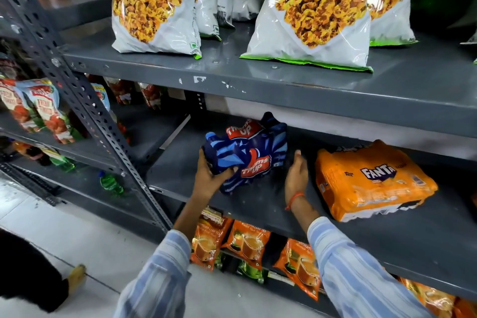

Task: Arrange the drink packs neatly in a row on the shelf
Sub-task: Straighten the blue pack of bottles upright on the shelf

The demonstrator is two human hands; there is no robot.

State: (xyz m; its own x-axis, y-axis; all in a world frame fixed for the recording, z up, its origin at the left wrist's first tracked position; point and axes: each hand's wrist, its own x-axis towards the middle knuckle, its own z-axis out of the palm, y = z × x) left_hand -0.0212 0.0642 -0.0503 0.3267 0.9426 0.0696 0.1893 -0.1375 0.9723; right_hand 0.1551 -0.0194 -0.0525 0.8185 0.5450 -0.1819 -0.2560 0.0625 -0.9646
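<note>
The left hand (210, 178) gripped the near left corner of the blue drink pack (247, 155), which lay crooked on the grey middle shelf (387, 240). The right hand (296, 178) stood open and flat just right of that pack, holding nothing. Further right, apart, the orange drink pack (371, 181) lay flat on the same shelf. Big snack bags (154, 5) stood on the shelf above.
</note>
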